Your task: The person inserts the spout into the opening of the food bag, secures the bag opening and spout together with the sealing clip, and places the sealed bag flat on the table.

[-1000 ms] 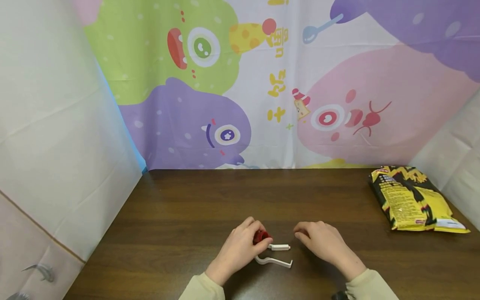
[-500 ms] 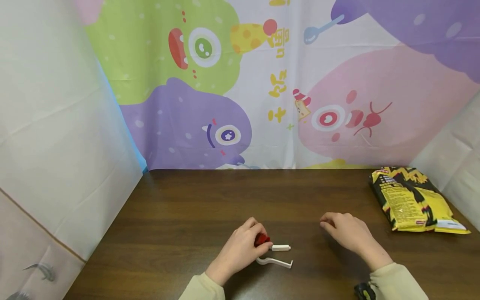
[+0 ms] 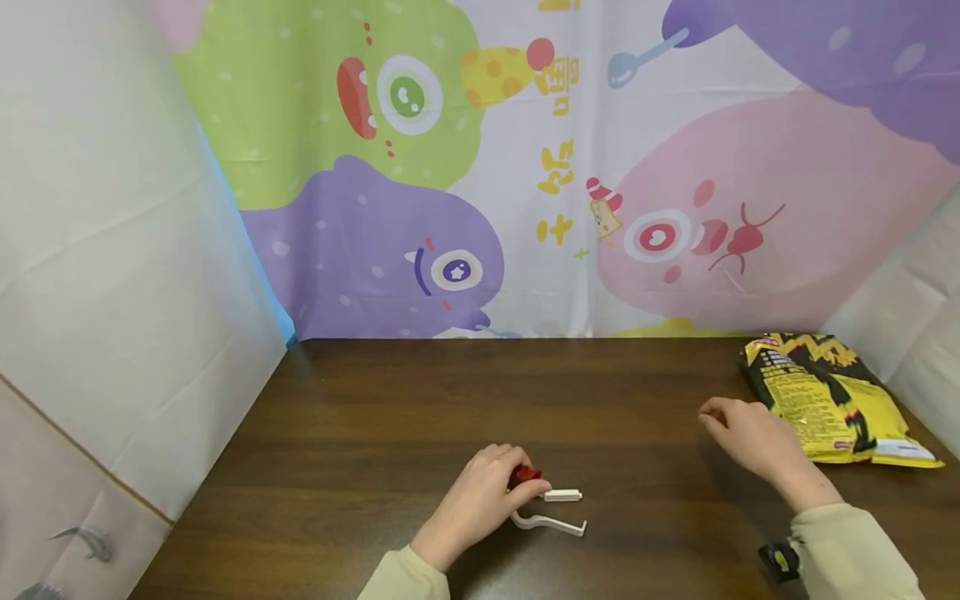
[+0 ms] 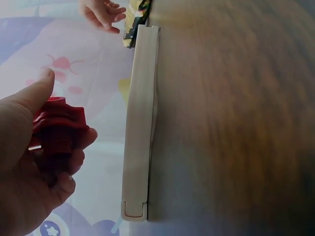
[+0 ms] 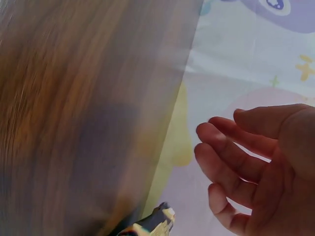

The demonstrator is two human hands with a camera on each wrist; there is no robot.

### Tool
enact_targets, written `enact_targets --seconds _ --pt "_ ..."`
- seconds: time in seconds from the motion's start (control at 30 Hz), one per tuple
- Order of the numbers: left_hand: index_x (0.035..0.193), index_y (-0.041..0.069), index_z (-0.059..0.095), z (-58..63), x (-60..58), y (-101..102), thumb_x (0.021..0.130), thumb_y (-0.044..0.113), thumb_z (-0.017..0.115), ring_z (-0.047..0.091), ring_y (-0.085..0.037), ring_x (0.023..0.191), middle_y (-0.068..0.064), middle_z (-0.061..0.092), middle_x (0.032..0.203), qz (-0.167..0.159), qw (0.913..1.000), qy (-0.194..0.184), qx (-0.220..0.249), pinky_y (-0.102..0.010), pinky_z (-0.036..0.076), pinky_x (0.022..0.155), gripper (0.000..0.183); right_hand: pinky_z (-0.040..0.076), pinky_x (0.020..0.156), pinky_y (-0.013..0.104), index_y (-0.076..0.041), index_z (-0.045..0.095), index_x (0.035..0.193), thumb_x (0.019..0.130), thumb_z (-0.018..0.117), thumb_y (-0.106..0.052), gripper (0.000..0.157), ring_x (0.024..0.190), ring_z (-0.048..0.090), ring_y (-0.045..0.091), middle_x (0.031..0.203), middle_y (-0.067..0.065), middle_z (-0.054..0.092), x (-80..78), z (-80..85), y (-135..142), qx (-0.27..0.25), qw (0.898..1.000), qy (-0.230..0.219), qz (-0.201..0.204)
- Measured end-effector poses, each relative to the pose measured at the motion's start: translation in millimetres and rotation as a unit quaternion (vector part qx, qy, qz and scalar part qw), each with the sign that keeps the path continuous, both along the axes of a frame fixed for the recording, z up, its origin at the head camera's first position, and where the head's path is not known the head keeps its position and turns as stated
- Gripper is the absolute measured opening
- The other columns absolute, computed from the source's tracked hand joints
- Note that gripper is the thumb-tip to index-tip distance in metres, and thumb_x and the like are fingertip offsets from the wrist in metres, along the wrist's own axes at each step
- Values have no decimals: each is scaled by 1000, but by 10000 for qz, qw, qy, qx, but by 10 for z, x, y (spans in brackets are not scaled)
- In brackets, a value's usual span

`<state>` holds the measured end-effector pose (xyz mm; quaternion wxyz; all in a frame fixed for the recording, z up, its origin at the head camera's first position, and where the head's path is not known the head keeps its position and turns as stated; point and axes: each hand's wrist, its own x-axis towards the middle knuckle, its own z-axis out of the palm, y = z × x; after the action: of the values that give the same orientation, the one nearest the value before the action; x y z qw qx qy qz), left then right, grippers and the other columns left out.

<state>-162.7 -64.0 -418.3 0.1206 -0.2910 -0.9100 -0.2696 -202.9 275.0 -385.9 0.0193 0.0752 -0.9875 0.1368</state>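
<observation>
Pinching the red piece [image 4: 61, 120], the left hand [image 3: 476, 504] is probably needing steady pressure; the right hand [image 3: 757, 442], loosely spread, is hovering nearer the bench's [image 3: 615, 392] right edge.

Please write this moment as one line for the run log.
left hand: holds red part | white clip: on table, near left hand | right hand: empty, near yellow-black packet

I had free table [image 3: 637, 500] between the left hand [image 3: 480, 504] and the right hand [image 3: 761, 442]; a white clip [image 4: 138, 123] stuck out into it beside the left, and a yellow-and-black bag [image 3: 825, 408] blocked the far right corner.
</observation>
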Motion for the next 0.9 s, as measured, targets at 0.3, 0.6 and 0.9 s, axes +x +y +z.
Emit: enact_targets --seconds 0.3,0.6,0.9 --pt "78 21 45 -10 25 -17 75 57 44 39 -1 56 14 43 64 105 9995 -313 11 -15 32 52 36 42 54 39 -1 56 96 86 48 -22 26 64 54 22 88 20 59 -72 -63 236 -352 9977 418 -390" --pt "73 22 46 6 24 -16 71 53 54 37 0 53 15 41 60 121 9999 -65 -101 -15 30 49 31 39 49 37 1 56 95 84 49 -17 22 56 46 21 87 22 57 -109 -50 407 -217 9943 804 -661" --pt "76 21 45 2 30 -14 74 55 49 36 1 49 15 40 58 100 9997 -168 -165 -15 29 45 34 31 69 55 2 54 98 81 51 -16 25 90 41 45 100 27 47 -138 -84 533 -192 9851 1404 -977"
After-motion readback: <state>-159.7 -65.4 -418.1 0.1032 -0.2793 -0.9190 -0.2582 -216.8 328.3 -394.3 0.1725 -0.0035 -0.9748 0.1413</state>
